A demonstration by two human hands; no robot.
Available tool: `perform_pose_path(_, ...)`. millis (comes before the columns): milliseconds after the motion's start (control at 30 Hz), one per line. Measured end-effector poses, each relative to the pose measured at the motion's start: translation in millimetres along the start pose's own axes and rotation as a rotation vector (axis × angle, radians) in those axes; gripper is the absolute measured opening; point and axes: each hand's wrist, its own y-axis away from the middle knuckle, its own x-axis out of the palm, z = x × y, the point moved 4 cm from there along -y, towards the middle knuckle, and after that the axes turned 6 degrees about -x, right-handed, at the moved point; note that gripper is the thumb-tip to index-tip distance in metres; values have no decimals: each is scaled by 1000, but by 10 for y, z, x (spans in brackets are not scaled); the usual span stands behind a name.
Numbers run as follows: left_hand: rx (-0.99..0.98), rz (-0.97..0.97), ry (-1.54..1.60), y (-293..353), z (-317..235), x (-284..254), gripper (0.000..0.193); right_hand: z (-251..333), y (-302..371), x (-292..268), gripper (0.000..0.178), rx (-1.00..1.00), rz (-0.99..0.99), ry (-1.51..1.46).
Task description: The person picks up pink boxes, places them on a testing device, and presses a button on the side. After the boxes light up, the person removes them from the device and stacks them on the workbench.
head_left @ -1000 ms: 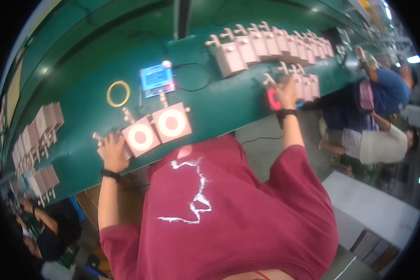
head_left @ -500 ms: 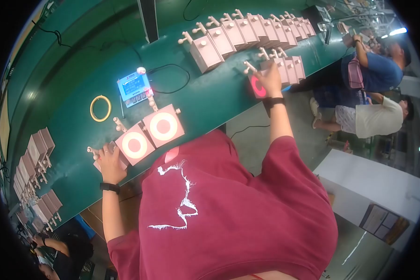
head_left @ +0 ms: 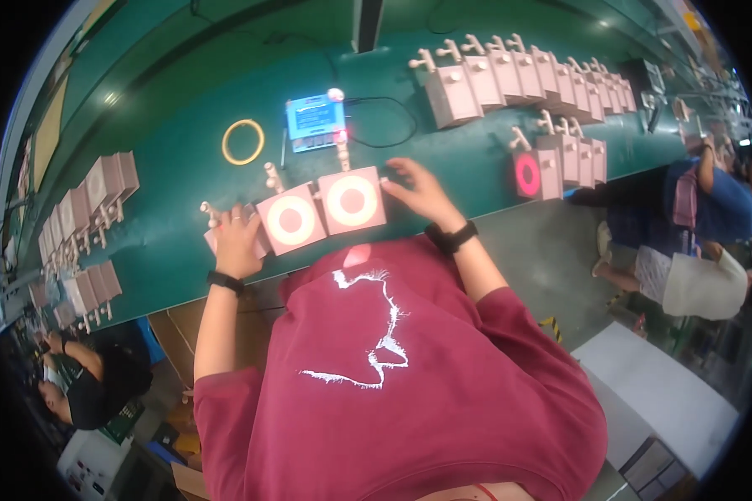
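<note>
1. Green bench [head_left: 468, 159] stretches in front of me, with three pink boxes side by side along its near edge.
2. My left hand [head_left: 239, 244] lies over the half-hidden box [head_left: 261, 240], covering much of it; I cannot tell how firmly it grips.
3. Just right of that stand the left lit box [head_left: 291, 219] and the right lit box [head_left: 352, 200], their rings glowing.
4. My right hand [head_left: 426, 200] has its fingers spread apart beside the right lit box; I cannot tell whether the fingertips touch it.
5. Beyond these lie a blue screen [head_left: 316, 117] and a yellow ring [head_left: 225, 142].
6. Farther right, a box with a red ring [head_left: 536, 175] stands near a row of pink boxes [head_left: 504, 71].
</note>
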Motion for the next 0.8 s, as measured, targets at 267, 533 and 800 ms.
perform_pose_path(267,-42,4,4,79,43,79,81,-322,-453,434,37,105,249,133)
perform_pose_path(533,-85,-12,56,123,106,151,91,-300,-444,454,33,-8,170,-12)
perform_pose_path(800,-81,-14,79,107,100,155,90,-171,-342,380,32,65,55,-10)
